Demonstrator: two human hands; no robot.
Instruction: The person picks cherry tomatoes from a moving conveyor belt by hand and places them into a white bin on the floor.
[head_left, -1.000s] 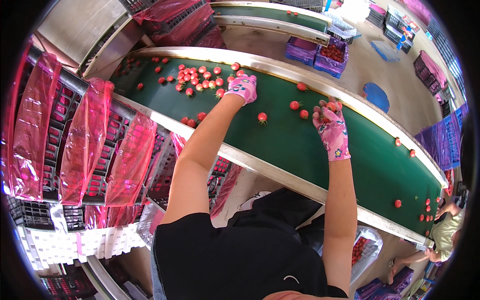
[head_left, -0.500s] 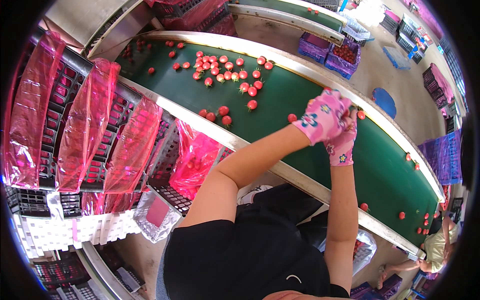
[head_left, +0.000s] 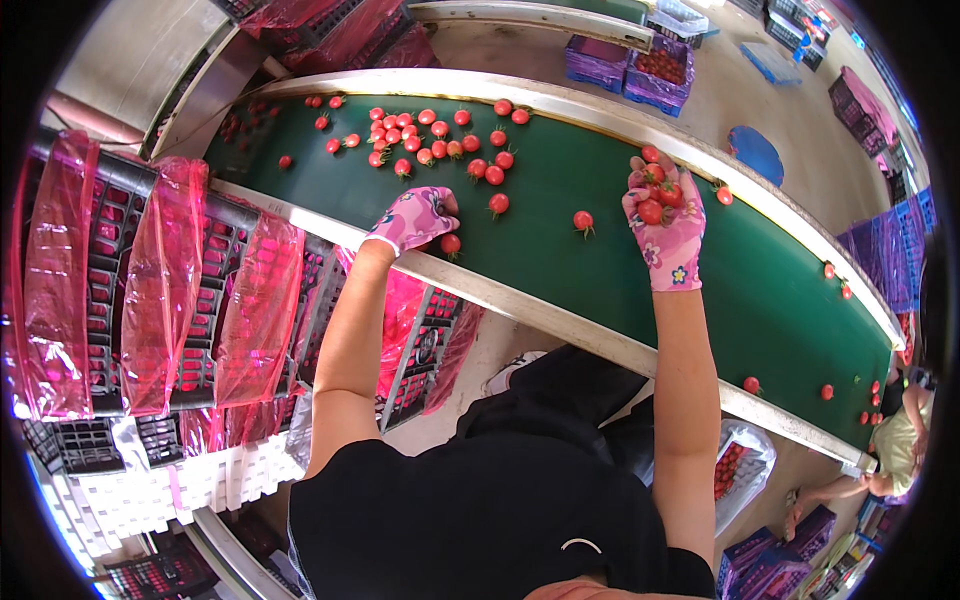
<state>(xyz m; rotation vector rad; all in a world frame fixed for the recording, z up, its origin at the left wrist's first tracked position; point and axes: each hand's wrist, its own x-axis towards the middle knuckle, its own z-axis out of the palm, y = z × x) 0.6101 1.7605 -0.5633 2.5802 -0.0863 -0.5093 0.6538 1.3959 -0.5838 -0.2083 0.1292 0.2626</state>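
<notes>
My left hand [head_left: 415,218], in a pink flowered glove, is over the near edge of a green conveyor belt [head_left: 540,255]. Its fingers curl inward, and whatever is inside them is hidden. A small red tomato [head_left: 451,244] lies beside its fingertips. Palm up above the belt's far side, my right hand [head_left: 668,235] wears a matching glove. Its fingers cup several tomatoes [head_left: 652,211]. Between the hands rests a single tomato [head_left: 583,221] with a green stem. A loose cluster of tomatoes [head_left: 425,156] spreads over the belt beyond my left hand.
Black crates [head_left: 110,270] draped in pink plastic stand at the left. White rails border the belt. A lined container of tomatoes [head_left: 730,470] sits below the near rail. Purple-wrapped crates [head_left: 660,75] and a blue round object [head_left: 755,155] are on the far floor. Another person [head_left: 903,430] is at far right.
My hands have separated. The left swung left to the tomatoes by the near rail, while the right stayed on the right and turned palm up, showing its tomatoes.
</notes>
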